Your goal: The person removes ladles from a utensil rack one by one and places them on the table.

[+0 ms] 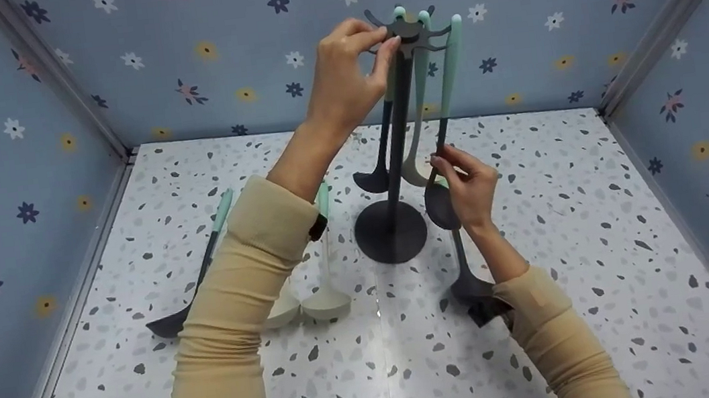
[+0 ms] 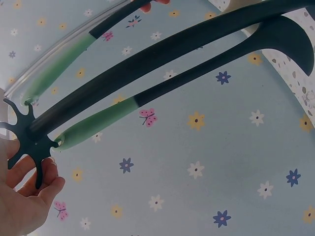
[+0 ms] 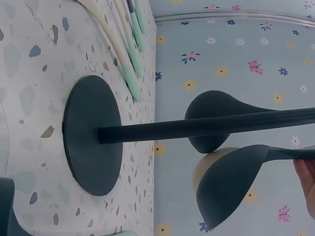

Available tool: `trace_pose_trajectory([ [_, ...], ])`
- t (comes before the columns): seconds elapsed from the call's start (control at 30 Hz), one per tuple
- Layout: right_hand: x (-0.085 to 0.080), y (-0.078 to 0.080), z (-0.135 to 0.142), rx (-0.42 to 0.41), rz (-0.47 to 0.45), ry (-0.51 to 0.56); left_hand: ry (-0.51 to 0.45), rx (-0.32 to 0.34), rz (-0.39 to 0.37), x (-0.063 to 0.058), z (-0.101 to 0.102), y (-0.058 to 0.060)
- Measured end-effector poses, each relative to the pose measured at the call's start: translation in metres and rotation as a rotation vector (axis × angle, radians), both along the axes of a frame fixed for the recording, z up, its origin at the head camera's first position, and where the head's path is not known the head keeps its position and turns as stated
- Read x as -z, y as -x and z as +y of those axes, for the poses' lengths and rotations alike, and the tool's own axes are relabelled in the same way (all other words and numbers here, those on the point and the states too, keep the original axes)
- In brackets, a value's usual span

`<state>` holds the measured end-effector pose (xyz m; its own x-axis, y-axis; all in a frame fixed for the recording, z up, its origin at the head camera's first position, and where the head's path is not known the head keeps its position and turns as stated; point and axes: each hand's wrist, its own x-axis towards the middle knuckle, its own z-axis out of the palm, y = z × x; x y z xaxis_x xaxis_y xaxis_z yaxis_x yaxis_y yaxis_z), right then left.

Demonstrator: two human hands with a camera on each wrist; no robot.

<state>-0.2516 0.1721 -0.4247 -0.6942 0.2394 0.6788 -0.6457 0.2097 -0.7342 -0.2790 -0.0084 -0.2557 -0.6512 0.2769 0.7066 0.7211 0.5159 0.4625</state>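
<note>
My left hand (image 1: 349, 71) grips the hooked top (image 1: 407, 31) of a black utensil stand (image 1: 397, 146); in the left wrist view its fingers curl around the hooks (image 2: 37, 169). A black ladle with a mint-green handle (image 1: 452, 65) hangs at the stand's right side. Below that handle my right hand (image 1: 471, 184) pinches the ladle's dark shaft, just above the bowl (image 3: 231, 187). Two more utensils hang behind the pole, one with a black bowl (image 1: 371, 181) and one cream (image 1: 413, 168). In the right wrist view, only fingertips (image 3: 306, 182) of the right hand appear.
The stand's round base (image 1: 394, 248) rests on a speckled white table (image 1: 571, 199). A black ladle (image 1: 170, 323) lies at the left, with cream ladles (image 1: 327, 304) beside the left sleeve. Another black ladle (image 1: 468, 283) lies near the right wrist. Flowered walls (image 1: 242, 57) enclose the table.
</note>
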Motion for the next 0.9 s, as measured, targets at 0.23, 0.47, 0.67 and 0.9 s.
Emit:
trace_pose_trajectory([
  [0.23,0.001,0.001,0.017,0.05,-0.022,-0.044,0.0,0.0,-0.002,0.001,0.0,0.001],
  [0.47,0.005,-0.001,0.044,0.124,-0.103,-0.127,0.004,-0.001,0.008,0.001,0.0,0.001],
  [0.67,0.013,-0.003,0.068,0.238,-0.197,-0.227,0.002,0.001,0.01,0.0,0.0,0.0],
  [0.9,0.025,-0.007,0.089,0.322,-0.313,-0.332,-0.003,-0.002,0.02,0.001,0.0,0.0],
])
